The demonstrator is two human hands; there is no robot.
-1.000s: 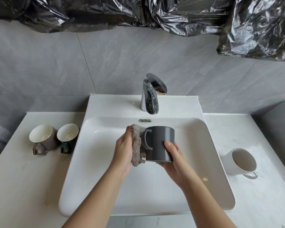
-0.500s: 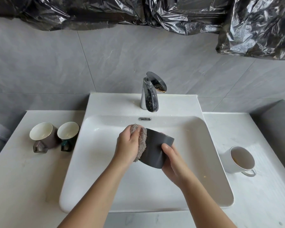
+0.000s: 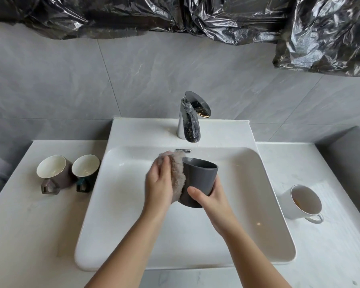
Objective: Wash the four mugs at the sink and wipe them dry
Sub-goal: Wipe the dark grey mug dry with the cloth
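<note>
Mug (image 3: 200, 179), smooth dark grey, tilts over the white sink (image 3: 116, 204); my right hand (image 3: 211, 199) wraps its base, my left hand (image 3: 159, 183) presses a fuzzy beige cloth (image 3: 177, 175) against its side.

No writing, label, brand mark, number or sign can be read anywhere in the frame, including on the grey mug (image 3: 200, 179), tap (image 3: 189, 121) and sink (image 3: 264, 215).

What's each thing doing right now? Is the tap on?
Dark grey ceramic mug: tilted, in right grip.
Fluffy beige cloth: pressed on it by left grip.
Chrome tap: no water running.
Brown mug, teal-handled mug: standing, untouched.
White mug: brownish stain inside.
</note>
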